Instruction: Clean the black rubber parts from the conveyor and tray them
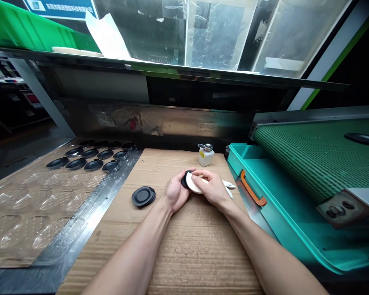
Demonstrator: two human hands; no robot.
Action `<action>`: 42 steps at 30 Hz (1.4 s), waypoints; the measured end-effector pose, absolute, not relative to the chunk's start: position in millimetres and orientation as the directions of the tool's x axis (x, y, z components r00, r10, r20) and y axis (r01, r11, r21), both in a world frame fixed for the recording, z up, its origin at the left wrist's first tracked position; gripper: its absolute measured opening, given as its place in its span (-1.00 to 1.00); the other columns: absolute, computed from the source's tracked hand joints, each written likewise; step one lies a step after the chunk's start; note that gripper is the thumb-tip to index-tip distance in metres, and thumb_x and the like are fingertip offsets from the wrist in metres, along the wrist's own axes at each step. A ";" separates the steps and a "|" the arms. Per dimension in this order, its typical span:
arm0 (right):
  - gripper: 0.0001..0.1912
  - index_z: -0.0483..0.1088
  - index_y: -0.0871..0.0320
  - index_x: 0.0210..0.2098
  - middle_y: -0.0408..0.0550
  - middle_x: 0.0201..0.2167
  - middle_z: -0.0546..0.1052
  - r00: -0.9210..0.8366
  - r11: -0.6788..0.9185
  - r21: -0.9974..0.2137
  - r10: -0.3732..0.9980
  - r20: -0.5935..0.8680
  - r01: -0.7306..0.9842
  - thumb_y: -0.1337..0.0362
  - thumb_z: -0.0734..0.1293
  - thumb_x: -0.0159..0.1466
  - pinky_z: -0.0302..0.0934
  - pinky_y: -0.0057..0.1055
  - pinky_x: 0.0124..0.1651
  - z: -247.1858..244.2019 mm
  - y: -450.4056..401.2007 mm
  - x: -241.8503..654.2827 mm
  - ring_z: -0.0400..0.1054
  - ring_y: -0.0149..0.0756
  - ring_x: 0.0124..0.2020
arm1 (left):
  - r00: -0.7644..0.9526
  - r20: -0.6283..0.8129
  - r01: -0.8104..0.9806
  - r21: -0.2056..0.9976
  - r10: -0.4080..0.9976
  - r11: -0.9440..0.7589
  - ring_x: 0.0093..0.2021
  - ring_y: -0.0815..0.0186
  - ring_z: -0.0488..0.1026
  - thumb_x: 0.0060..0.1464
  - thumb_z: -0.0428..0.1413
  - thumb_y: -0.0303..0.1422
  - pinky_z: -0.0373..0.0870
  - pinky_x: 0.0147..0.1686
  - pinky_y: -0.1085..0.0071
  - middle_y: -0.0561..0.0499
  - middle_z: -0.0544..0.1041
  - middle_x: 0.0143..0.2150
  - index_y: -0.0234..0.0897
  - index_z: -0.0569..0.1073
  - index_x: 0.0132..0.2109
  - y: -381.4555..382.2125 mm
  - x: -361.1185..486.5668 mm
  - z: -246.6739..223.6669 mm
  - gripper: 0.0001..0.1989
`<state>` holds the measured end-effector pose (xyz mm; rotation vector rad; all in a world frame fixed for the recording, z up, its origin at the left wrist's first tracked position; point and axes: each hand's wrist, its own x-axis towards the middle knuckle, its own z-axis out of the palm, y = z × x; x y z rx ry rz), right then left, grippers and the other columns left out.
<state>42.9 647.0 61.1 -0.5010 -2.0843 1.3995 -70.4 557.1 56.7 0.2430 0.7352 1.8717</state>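
My left hand (174,192) is palm up, its fingers curled round a small round black plastic part (184,180). In my right hand (214,189), a white round pad (193,184) is pinched between thumb and fingers, lying against the black part and covering much of it. To the left, a short stack of flat black oval parts (142,196) rests on the cardboard sheet (184,254). A small white bottle with a metal top (206,155) stands beyond my hands. Something white and thin (229,185) lies just right of my right hand, partly hidden by it.
At left, a clear blister tray (58,192) holds several black parts (94,165) in its far rows. On the right are a teal bin (283,223) with an orange handle (252,190) and a green conveyor belt (322,151) carrying a black part (363,138). A metal ledge (178,70) crosses behind.
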 end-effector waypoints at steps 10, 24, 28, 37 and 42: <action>-0.75 0.58 0.15 -0.19 -0.10 -0.19 0.59 -0.807 0.491 -0.869 0.538 0.245 0.064 0.21 0.31 0.24 0.25 -0.44 -0.14 63.7 664.0 50.4 0.45 -0.27 -0.18 | -0.406 -0.191 -0.760 0.613 0.894 -0.215 -0.07 0.10 0.53 0.27 -0.06 -0.34 0.43 0.03 0.16 -0.27 0.58 -0.12 -0.46 0.52 -0.12 561.3 -66.5 51.6 -0.69; -0.71 0.57 0.14 -0.13 -0.08 -0.24 0.60 -0.838 0.596 -0.777 0.516 0.178 0.201 0.18 0.28 0.28 0.26 -0.44 -0.23 67.7 664.6 52.9 0.47 -0.27 -0.27 | -0.405 -0.227 -0.785 0.583 0.886 -0.210 -0.05 0.07 0.53 0.27 -0.08 -0.35 0.45 0.03 0.10 -0.31 0.57 -0.12 -0.48 0.51 -0.16 564.5 -64.7 52.9 -0.68; -0.63 0.43 -0.10 0.10 -0.08 -0.20 0.60 -0.721 0.779 -0.485 0.591 0.361 0.396 0.07 0.18 0.37 0.25 -0.32 -0.13 70.4 643.8 45.5 0.47 -0.18 -0.21 | -0.391 -0.226 -0.811 0.543 0.892 -0.218 -0.04 0.09 0.53 0.28 -0.10 -0.37 0.44 0.07 0.14 -0.29 0.59 -0.13 -0.47 0.52 -0.15 566.1 -63.1 52.6 -0.67; -0.56 0.27 -0.14 0.23 -0.02 -0.26 0.59 -0.703 0.768 -0.237 0.640 0.311 0.595 0.06 0.04 0.44 0.20 -0.36 -0.24 70.0 624.8 34.1 0.47 -0.17 -0.31 | -0.420 -0.257 -0.800 0.557 0.870 -0.222 -0.04 0.12 0.53 0.32 -0.16 -0.36 0.44 0.08 0.15 -0.28 0.59 -0.10 -0.48 0.50 -0.06 562.7 -62.2 58.2 -0.62; -0.53 0.27 -0.08 0.25 0.03 -0.24 0.59 -0.733 0.796 -0.286 0.604 0.313 0.534 0.04 0.04 0.43 0.21 -0.36 -0.20 68.2 629.6 34.5 0.47 -0.16 -0.27 | -0.425 -0.256 -0.791 0.572 0.869 -0.218 -0.06 0.12 0.54 0.30 -0.14 -0.38 0.48 0.02 0.16 -0.28 0.58 -0.09 -0.47 0.49 -0.07 563.6 -62.2 55.7 -0.66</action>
